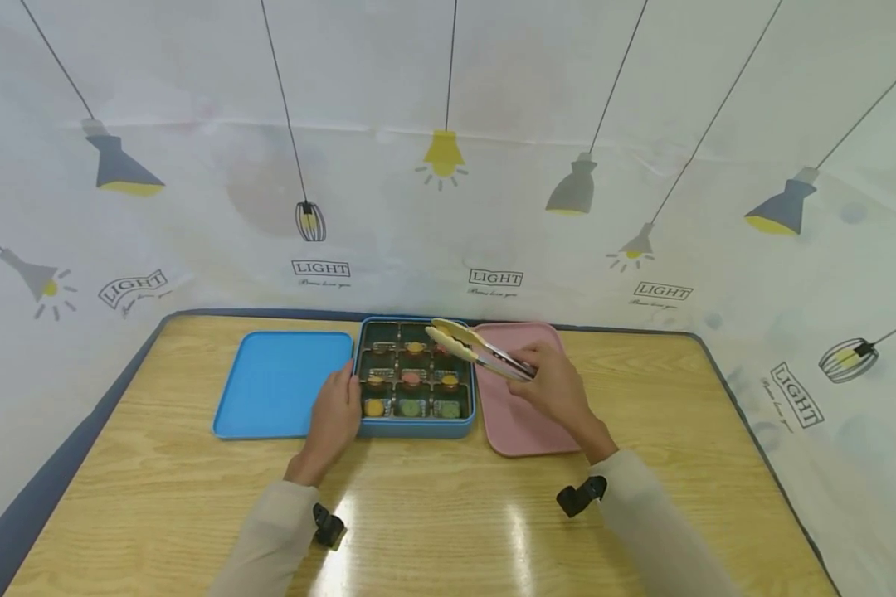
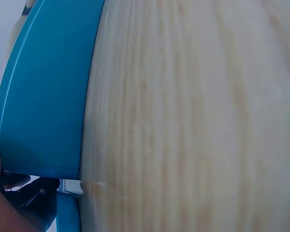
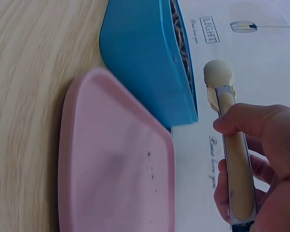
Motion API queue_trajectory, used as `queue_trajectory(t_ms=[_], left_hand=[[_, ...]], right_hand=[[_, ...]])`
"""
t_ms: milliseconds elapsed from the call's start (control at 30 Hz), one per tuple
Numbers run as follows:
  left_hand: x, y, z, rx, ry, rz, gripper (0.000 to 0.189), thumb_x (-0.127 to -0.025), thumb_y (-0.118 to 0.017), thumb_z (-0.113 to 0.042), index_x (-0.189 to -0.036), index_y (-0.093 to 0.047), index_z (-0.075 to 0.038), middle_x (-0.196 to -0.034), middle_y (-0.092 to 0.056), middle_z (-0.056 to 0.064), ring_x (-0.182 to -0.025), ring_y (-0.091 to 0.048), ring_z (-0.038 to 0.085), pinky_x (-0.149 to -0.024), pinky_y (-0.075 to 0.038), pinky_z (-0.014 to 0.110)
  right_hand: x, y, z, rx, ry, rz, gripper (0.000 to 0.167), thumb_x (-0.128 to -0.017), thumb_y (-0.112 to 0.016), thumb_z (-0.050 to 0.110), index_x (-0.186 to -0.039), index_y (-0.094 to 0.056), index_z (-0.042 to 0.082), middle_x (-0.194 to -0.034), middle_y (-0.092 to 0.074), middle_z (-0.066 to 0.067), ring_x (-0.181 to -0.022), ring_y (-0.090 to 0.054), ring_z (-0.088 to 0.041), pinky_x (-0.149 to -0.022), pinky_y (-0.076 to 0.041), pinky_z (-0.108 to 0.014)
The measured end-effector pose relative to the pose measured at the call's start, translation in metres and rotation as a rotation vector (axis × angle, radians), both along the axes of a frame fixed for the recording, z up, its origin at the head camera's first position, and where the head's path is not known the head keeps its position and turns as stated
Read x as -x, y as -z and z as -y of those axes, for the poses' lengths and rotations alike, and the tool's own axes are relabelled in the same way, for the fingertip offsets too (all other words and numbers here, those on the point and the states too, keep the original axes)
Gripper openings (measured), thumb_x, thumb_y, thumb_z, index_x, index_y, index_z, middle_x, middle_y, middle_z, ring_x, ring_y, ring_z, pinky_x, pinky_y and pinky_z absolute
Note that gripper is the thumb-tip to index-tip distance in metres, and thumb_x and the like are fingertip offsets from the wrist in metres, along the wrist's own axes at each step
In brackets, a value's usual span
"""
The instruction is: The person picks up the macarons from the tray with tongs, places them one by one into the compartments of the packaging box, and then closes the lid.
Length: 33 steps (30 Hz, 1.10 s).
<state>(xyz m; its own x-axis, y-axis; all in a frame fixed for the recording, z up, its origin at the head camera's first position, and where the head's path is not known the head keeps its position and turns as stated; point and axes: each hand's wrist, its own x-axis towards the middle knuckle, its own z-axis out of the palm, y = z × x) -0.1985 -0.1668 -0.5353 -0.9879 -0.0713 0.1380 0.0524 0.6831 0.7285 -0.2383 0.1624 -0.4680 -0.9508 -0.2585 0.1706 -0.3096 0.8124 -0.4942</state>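
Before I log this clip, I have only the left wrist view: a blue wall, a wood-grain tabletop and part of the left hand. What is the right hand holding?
Observer: The right hand holds silver metal tongs with cream-coloured tips.
Operator: And what is inside the blue rectangular box?
Observer: Small round yellow, pink and green pieces, sitting in a dark, glossy divided insert.
Operator: What lies across the box from the left hand?
Observer: A pink rectangular tray, on the table at the box's right.

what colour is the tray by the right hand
Pink; the tray shows best in the right wrist view.
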Motion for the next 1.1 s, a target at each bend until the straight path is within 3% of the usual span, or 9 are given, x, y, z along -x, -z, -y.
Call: queue_trajectory(t_ms=[167,600,900,1100], left_hand=[[0.000,0.001,0.000,0.009,0.000,-0.008,0.047,-0.108,-0.034,-0.016,-0.146,-0.037,0.012,-0.132,-0.052,0.035,-0.121,-0.051,0.048,-0.101,-0.042,0.060],[-0.002,0.000,-0.001,-0.001,0.005,-0.010,0.047,-0.108,-0.034,-0.015,-0.146,-0.038,0.012,-0.129,-0.053,0.035,-0.119,-0.053,0.047,-0.099,-0.044,0.059],[-0.002,0.000,-0.002,-0.018,0.005,0.012,0.047,-0.109,-0.033,-0.016,-0.148,-0.035,0.011,-0.130,-0.052,0.034,-0.120,-0.052,0.047,-0.100,-0.043,0.059],[-0.001,-0.001,-0.001,-0.009,0.002,0.006,0.047,-0.108,-0.034,-0.015,-0.147,-0.036,0.010,-0.132,-0.052,0.035,-0.122,-0.051,0.048,-0.102,-0.042,0.060]], right_hand=[[0.000,-0.002,0.024,-0.007,0.015,0.020,0.048,-0.076,-0.080,0.017,-0.124,-0.072,0.014,-0.111,-0.067,-0.005,-0.088,-0.061,-0.020,-0.070,-0.050,-0.035],[0.008,-0.009,0.075,-0.068,0.023,0.043,0.047,-0.075,-0.076,0.017,-0.122,-0.073,0.020,-0.119,-0.066,-0.002,-0.092,-0.064,-0.024,-0.060,-0.051,-0.039],[0.010,-0.010,0.087,-0.122,-0.008,0.073,0.048,-0.078,-0.077,0.018,-0.126,-0.071,0.020,-0.111,-0.064,-0.001,-0.077,-0.057,-0.017,-0.053,-0.040,-0.030],[0.013,-0.009,0.088,-0.136,-0.004,0.073,0.049,-0.078,-0.079,0.022,-0.126,-0.071,0.020,-0.108,-0.063,0.000,-0.076,-0.056,-0.016,-0.054,-0.042,-0.030]])
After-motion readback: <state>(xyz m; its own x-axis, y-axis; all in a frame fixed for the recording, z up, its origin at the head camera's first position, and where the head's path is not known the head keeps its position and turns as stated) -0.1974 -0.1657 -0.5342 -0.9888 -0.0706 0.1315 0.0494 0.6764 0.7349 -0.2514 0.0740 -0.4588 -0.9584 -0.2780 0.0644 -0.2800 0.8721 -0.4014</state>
